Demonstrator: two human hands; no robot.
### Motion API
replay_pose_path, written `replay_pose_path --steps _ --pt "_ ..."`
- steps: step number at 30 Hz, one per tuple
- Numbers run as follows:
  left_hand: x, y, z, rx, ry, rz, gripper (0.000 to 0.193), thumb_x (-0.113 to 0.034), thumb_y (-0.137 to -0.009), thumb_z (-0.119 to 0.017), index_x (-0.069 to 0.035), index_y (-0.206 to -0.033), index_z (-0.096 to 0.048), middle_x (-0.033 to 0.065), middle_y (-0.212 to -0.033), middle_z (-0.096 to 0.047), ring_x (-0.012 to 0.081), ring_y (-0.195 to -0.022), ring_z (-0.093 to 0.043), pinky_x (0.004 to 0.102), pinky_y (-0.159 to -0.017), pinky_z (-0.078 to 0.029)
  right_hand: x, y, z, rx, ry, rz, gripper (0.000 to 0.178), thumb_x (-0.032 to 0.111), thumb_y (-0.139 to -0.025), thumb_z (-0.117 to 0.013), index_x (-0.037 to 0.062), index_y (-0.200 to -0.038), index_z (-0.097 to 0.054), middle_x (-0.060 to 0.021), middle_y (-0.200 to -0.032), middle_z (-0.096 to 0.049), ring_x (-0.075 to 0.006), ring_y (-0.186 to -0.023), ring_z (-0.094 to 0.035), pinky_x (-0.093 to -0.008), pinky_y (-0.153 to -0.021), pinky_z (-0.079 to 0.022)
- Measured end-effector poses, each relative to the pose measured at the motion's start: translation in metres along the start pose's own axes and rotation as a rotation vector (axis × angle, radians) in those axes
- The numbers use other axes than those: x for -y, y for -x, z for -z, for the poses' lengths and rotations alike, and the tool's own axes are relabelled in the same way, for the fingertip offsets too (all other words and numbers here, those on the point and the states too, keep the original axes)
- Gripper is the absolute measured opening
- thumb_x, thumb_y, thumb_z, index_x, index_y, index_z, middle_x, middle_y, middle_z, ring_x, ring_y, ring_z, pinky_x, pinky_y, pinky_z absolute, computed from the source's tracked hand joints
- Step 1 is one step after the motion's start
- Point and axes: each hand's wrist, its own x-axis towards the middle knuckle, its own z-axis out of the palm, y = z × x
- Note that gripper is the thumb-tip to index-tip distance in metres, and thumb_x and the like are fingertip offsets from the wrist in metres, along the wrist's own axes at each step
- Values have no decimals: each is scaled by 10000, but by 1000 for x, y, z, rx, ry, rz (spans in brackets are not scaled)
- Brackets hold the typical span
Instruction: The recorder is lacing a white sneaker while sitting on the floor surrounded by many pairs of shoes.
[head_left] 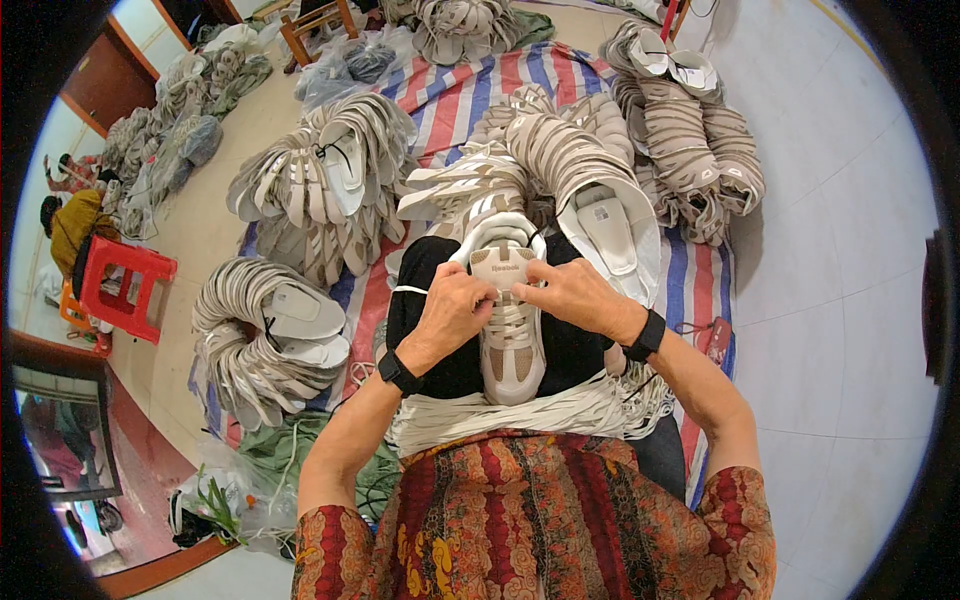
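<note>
A beige and white sneaker upper (514, 365) lies over my lap, its toe toward me and its laces threaded across the front. My left hand (460, 305) is closed at the left edge of its tongue (502, 268), fingers curled in. From the other side, my right hand (580, 298) pinches the right edge near the top of the lacing. Whether a lace end is between the fingers is hidden. Across my lap, nearer my body, stretches a thick bundle of white shoelaces (520, 412).
Ring-shaped stacks of shoe uppers stand around me: one (265, 340) at left, another (325, 185) behind it, one (575, 165) ahead, more (690, 140) at right. They rest on a striped tarp (490, 75). A red stool (125, 285) stands at far left.
</note>
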Motion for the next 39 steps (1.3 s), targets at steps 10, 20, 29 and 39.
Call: replay_pose_path --steps 10,20,29,39 --pt "-3 -1 -2 -18 8 18 103 -34 -646 -656 -76 -711 -587 45 -666 -597 229 -665 -556 333 -761 -379 17 -10 -2 155 -700 -586 320 31 -730 -514 76 -1045 -539 -150 -905 -596 -305 -729 -606 -389 -663 -495" --pt "-2 -1 -5 -18 34 56 95 -46 -662 -645 -79 -700 -564 42 -645 -586 225 -656 -552 336 -772 -370 -2 6 -4 -49 140 81 150 128 -745 -554 141 -894 -558 -27 -639 -489 -166 -568 -584 -303 -427 -441" --pt "-2 -3 -8 -96 -2 13 84 -52 -677 -628 -67 -661 -548 57 -584 -536 232 -602 -535 337 -746 -379 1 -4 -5 -229 191 187 176 152 -719 -558 91 -883 -538 -23 -702 -490 -143 -609 -574 -271 -460 -448" --pt "-2 -5 -2 -6 59 66 55 -59 -675 -619 -68 -672 -565 70 -605 -559 243 -626 -547 347 -768 -364 -6 3 -3 -76 143 174 156 168 -724 -564 105 -866 -557 -32 -629 -478 -164 -569 -575 -297 -458 -444"
